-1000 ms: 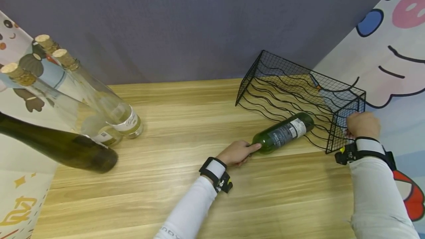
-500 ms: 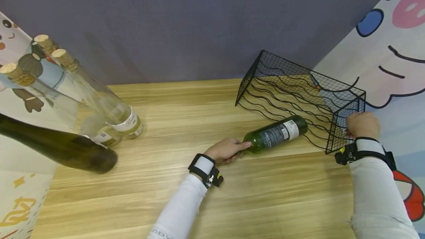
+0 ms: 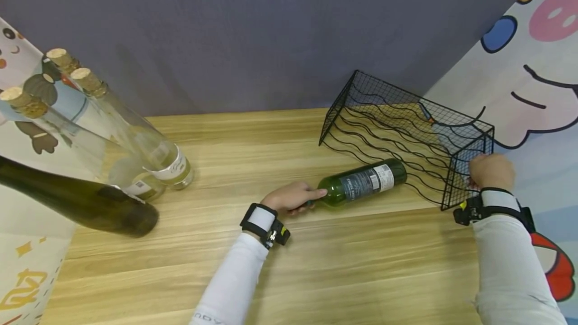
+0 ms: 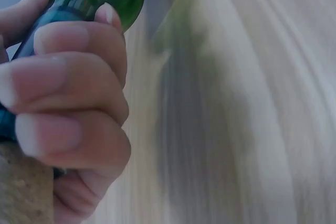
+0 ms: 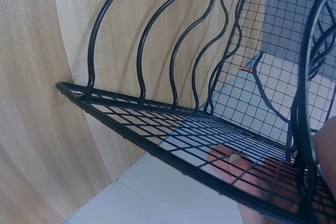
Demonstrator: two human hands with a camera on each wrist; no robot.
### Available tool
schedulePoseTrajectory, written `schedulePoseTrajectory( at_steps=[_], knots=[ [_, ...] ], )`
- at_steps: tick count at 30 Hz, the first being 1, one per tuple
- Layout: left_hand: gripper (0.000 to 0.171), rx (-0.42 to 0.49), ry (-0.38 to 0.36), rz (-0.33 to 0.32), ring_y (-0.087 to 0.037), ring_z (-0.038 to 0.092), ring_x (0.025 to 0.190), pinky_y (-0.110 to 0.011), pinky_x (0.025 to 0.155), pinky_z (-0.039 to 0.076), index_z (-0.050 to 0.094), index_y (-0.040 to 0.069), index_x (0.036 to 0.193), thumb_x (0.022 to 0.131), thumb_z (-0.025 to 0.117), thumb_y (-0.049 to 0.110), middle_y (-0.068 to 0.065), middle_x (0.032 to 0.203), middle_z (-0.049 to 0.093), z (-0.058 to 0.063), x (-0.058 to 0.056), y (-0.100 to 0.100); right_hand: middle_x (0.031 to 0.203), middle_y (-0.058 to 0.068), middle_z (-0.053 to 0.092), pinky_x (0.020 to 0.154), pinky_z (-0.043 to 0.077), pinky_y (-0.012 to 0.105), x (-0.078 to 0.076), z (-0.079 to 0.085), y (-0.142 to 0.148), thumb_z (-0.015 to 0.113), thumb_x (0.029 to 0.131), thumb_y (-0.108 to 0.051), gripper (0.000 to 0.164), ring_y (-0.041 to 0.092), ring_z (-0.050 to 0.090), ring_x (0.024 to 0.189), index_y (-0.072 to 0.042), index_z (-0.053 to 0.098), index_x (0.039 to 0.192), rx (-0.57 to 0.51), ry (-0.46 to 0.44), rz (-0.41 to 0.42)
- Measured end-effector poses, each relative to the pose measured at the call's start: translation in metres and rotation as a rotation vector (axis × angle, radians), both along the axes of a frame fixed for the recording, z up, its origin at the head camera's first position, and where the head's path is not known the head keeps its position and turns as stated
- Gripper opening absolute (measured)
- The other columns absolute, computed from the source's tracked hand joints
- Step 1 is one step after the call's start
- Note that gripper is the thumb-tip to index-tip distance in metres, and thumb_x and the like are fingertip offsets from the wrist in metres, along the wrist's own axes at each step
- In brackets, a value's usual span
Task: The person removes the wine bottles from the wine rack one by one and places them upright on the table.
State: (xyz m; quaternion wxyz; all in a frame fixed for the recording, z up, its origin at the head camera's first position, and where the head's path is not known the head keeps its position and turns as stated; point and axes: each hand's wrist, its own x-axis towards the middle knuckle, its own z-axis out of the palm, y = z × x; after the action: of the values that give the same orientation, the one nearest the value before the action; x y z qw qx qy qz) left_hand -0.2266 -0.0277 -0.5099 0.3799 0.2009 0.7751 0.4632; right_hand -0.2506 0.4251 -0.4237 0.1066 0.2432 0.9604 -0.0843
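Note:
My left hand (image 3: 289, 197) grips the neck of a green wine bottle (image 3: 331, 190) with a dark label. In the left wrist view, the curled fingers (image 4: 79, 90) wrap that neck, and a cork (image 4: 26, 182) pokes out below them. The bottle lies tilted, its base by the front wires of a black wire wine rack (image 3: 384, 124). Whether the base touches those wires I cannot tell. At the rack's right end my right hand (image 3: 492, 172) grips the mesh side panel. The right wrist view has fingertips (image 5: 239, 174) behind the mesh; the palm is mostly hidden.
Two or more clear corked bottles (image 3: 155, 149) stand at the left of the wooden table (image 3: 253, 139), overlapping one another. A darker green bottle (image 3: 99, 204) is in front of them. A grey partition (image 3: 226, 39) closes the back, and printed panels (image 3: 537, 114) flank the sides.
My left hand has drawn the wine bottle leftwards, its base moving away from the rack's wavy wires. The right hand and the rack have stayed in place.

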Motion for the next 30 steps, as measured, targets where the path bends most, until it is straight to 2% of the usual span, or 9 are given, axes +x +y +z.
schedulePoseTrajectory(
  at_steps=[5, 8, 15, 21, 24, 26, 30],
  knots=[
    [0.065, -0.009, 0.010, -0.009, -0.009, 0.037, 0.038, -0.022, 0.041, 0.034, 0.060, -0.005, 0.082, 0.100, 0.044, 0.055, 0.008, 0.048, 0.041, 0.002, 0.000, -0.011, 0.080, 0.037, 0.057, 0.075, 0.050, 0.055, 0.000, 0.001, -0.003, 0.019, 0.100, -0.019, 0.057, 0.052, 0.055, 0.089, 0.011, 0.056, 0.068, 0.004, 0.001, -0.024],
    [0.066, -0.019, 0.012, -0.017, -0.009, 0.037, 0.038, -0.022, 0.041, 0.033, 0.060, -0.007, 0.086, 0.100, 0.045, 0.055, 0.008, 0.049, 0.041, 0.008, 0.001, -0.017, 0.091, 0.041, 0.056, 0.076, 0.051, 0.055, 0.000, 0.001, -0.004, 0.018, 0.100, -0.019, 0.055, 0.053, 0.055, 0.092, 0.014, 0.055, 0.075, 0.004, 0.001, -0.037],
    [0.068, -0.034, 0.030, -0.050, -0.008, 0.036, 0.039, -0.021, 0.041, 0.033, 0.061, -0.009, 0.092, 0.100, 0.045, 0.056, 0.009, 0.050, 0.042, 0.019, 0.004, -0.026, 0.091, 0.042, 0.056, 0.076, 0.050, 0.056, 0.001, 0.000, -0.002, 0.018, 0.099, -0.019, 0.056, 0.054, 0.055, 0.092, 0.014, 0.055, 0.073, 0.005, 0.003, -0.026],
    [0.065, -0.050, 0.039, -0.060, -0.008, 0.037, 0.039, -0.021, 0.041, 0.034, 0.063, -0.006, 0.093, 0.099, 0.046, 0.056, 0.009, 0.050, 0.042, 0.029, 0.004, -0.034, 0.105, 0.046, 0.052, 0.075, 0.051, 0.056, 0.000, -0.001, -0.003, 0.017, 0.099, -0.020, 0.054, 0.057, 0.054, 0.098, 0.019, 0.052, 0.087, 0.006, 0.008, -0.052],
    [0.062, -0.049, 0.025, -0.047, -0.009, 0.037, 0.040, -0.021, 0.042, 0.035, 0.062, -0.002, 0.086, 0.099, 0.047, 0.057, 0.008, 0.050, 0.043, 0.036, 0.005, -0.037, 0.106, 0.046, 0.052, 0.075, 0.050, 0.056, 0.000, -0.002, -0.003, 0.017, 0.100, -0.019, 0.054, 0.058, 0.052, 0.100, 0.019, 0.053, 0.086, 0.011, 0.009, -0.046],
    [0.056, -0.051, 0.026, -0.034, -0.009, 0.037, 0.040, -0.022, 0.042, 0.035, 0.061, 0.005, 0.080, 0.098, 0.048, 0.057, 0.008, 0.051, 0.043, 0.042, 0.005, -0.039, 0.105, 0.046, 0.052, 0.075, 0.051, 0.056, 0.000, -0.002, -0.002, 0.017, 0.100, -0.019, 0.053, 0.059, 0.052, 0.101, 0.018, 0.053, 0.085, 0.013, 0.006, -0.043],
    [0.051, -0.065, 0.055, -0.022, -0.009, 0.038, 0.040, -0.022, 0.042, 0.036, 0.056, 0.015, 0.072, 0.097, 0.049, 0.058, 0.007, 0.051, 0.044, 0.054, 0.005, -0.042, 0.106, 0.046, 0.051, 0.074, 0.051, 0.056, 0.000, -0.002, -0.002, 0.017, 0.100, -0.019, 0.053, 0.058, 0.053, 0.100, 0.018, 0.052, 0.085, 0.014, -0.003, -0.044]
  ],
)
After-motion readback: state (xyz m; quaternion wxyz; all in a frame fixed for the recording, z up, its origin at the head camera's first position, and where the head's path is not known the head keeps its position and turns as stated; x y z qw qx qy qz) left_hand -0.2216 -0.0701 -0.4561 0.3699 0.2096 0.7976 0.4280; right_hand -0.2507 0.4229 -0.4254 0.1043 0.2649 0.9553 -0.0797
